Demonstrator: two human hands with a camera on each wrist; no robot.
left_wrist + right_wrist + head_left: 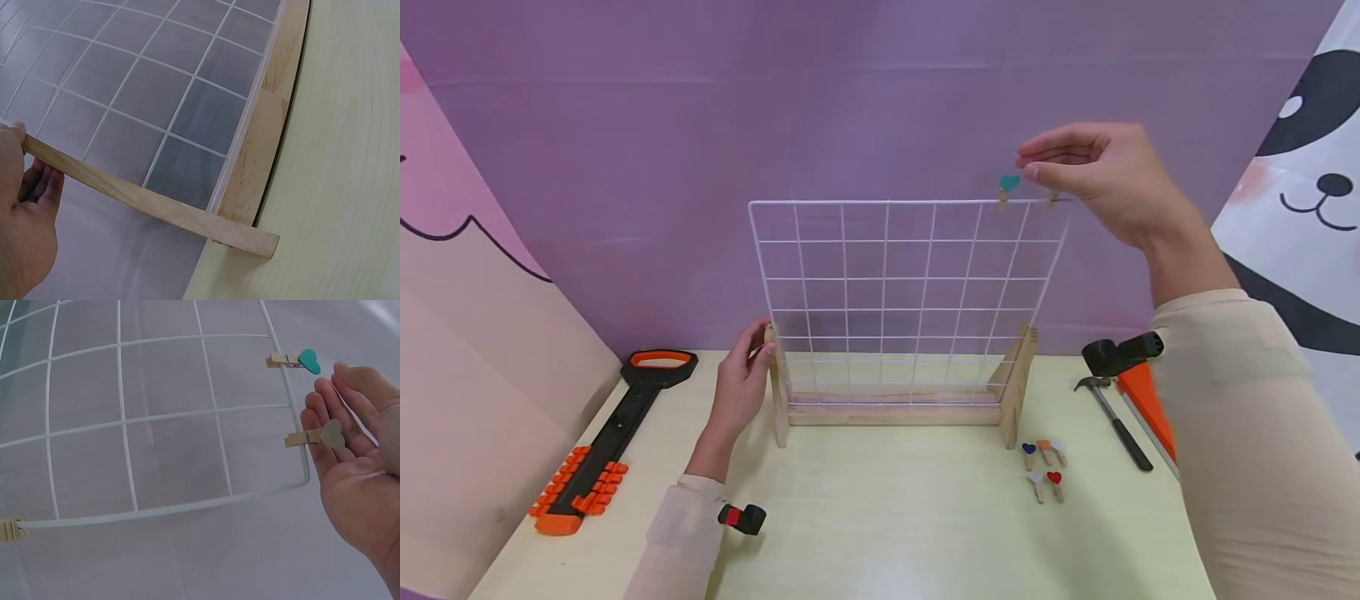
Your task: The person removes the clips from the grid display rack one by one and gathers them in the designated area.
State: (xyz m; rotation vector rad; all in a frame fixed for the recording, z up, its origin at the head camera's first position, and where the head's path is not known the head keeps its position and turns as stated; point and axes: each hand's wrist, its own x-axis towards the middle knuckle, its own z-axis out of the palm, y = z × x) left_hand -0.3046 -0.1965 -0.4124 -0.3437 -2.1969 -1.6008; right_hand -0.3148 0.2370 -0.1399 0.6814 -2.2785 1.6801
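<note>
A white wire grid [883,279] stands upright in a wooden stand [895,415]. My left hand [741,387] grips the top of the stand's left upright [125,190], thumb on one side and fingers on the other. Near the grid's top right corner, my right hand [1108,171] is raised with relaxed fingers and nothing between them. Just beyond its fingertips, a clothespin with a teal heart [309,361] is clipped to the top wire. A second clothespin with a pale heart [332,434] sits on the same wire, by the palm; in the head view the hand partly hides it.
Several small heart clothespins [1035,478] lie on the table to the stand's right. Farther right are a hammer [1116,421] and an orange tool [1146,400], partly behind my right sleeve. A black-and-orange tool [617,425] lies at left. A purple wall [880,100] rises behind.
</note>
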